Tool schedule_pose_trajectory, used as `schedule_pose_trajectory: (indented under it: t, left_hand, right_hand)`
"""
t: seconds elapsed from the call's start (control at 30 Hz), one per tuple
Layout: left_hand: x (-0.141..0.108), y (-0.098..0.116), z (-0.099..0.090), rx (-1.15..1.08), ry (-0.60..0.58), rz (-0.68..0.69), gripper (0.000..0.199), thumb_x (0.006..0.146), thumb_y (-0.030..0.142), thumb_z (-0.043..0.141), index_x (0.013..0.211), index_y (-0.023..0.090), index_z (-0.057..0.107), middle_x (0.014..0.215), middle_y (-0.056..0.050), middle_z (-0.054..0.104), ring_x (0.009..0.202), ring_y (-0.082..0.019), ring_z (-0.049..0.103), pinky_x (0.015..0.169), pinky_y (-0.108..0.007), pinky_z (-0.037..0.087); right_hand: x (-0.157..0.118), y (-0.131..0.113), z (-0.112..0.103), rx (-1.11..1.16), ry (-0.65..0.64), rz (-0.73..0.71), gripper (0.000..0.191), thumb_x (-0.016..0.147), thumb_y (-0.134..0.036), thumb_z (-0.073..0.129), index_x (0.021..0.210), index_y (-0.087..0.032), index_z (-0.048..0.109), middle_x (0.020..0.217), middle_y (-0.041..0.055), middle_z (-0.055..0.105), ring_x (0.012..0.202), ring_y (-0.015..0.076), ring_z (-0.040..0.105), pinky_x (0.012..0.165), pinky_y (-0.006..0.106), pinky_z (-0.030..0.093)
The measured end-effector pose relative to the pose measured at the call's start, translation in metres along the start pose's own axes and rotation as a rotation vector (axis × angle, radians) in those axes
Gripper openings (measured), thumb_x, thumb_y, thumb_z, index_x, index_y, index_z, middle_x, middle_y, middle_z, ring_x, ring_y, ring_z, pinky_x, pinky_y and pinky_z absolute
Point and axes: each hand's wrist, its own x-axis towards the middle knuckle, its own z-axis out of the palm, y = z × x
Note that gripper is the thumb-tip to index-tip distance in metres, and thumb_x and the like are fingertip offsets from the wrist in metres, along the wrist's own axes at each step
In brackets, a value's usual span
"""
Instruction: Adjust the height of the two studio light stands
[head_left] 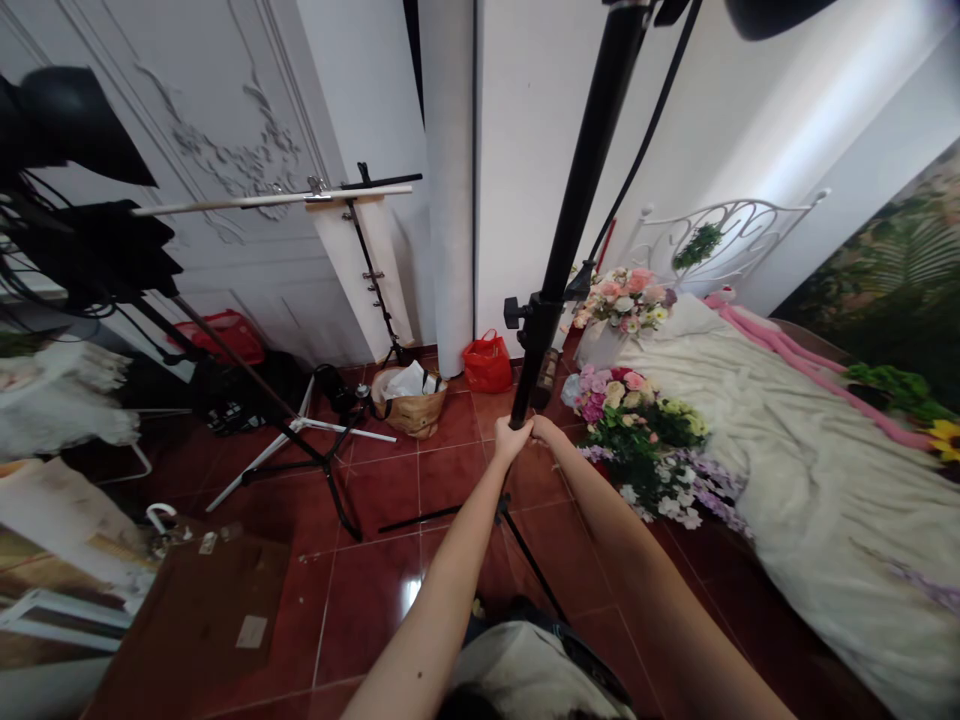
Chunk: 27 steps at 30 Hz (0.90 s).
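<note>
A black light stand point(574, 210) rises in front of me, leaning to the upper right, with a dark lamp head point(772, 12) partly cut off at the top edge. My left hand point(511, 440) is wrapped round its pole below the clamp knob point(517, 313). Right beside it, my right hand point(541, 430) grips the same pole, the two hands touching. Below them the stand's legs point(536, 565) spread over the tiles. A black cable point(649, 135) runs down along the pole. The fingers are partly hidden behind the pole.
On the right stand a bed with a cream cover point(795, 520) and bunches of flowers point(637, 410). Another light stand point(322, 455) is at left, near a woven basket point(409, 400) and a red bag point(487, 362). A cardboard sheet point(202, 600) lies lower left on the red tiled floor point(375, 600).
</note>
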Motion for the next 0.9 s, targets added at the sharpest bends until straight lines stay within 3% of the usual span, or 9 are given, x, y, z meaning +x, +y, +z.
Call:
schedule_pose_trajectory:
  t: [0.13,0.33,0.53,0.7,0.9]
  left_hand:
    - [-0.001,0.001,0.0,0.019,-0.009,0.008,0.019,0.06,0.029,0.066,0.055,0.013,0.057,0.047,0.002,0.05,0.046,-0.01,0.049,0.045,-0.019,0.034]
    - [-0.003,0.005,0.0,0.028,0.016,0.048,0.018,0.06,0.028,0.065,0.056,0.013,0.057,0.05,0.001,0.052,0.048,-0.009,0.048,0.047,-0.019,0.034]
    - [-0.004,0.007,0.001,0.067,0.016,0.096,0.018,0.063,0.028,0.063,0.056,0.013,0.057,0.053,0.001,0.052,0.051,-0.009,0.049,0.048,-0.019,0.034]
    - [-0.005,0.009,0.001,0.059,0.022,0.064,0.016,0.061,0.026,0.064,0.056,0.012,0.059,0.051,0.001,0.053,0.051,-0.009,0.049,0.048,-0.018,0.035]
    - [-0.006,0.011,0.001,0.043,0.021,0.057,0.015,0.061,0.025,0.064,0.055,0.012,0.058,0.051,0.0,0.053,0.051,-0.009,0.048,0.047,-0.018,0.035]
  right_hand:
    - [-0.008,0.01,0.0,0.093,-0.053,0.034,0.02,0.08,-0.025,0.05,0.066,-0.014,0.06,0.039,0.0009,0.05,0.04,0.0149,0.053,0.047,0.025,0.044]
    - [-0.023,0.041,0.004,0.259,-0.032,-0.032,0.026,0.087,-0.03,0.038,0.096,-0.013,0.055,0.051,-0.0025,0.056,0.041,0.011,0.049,0.043,0.02,0.04]
    - [-0.026,0.067,0.012,0.523,-0.036,-0.218,0.033,0.083,-0.043,0.046,0.104,-0.018,0.052,0.059,-0.0039,0.056,0.042,0.0092,0.047,0.042,0.019,0.038]
    - [-0.032,0.08,0.014,0.517,-0.074,-0.237,0.043,0.083,-0.049,0.047,0.116,-0.022,0.052,0.078,-0.0004,0.062,0.053,0.0097,0.054,0.043,0.018,0.041]
    - [-0.043,0.083,0.012,0.507,-0.088,-0.29,0.049,0.082,-0.044,0.054,0.125,-0.023,0.05,0.094,0.0034,0.063,0.069,0.0118,0.059,0.052,0.02,0.046]
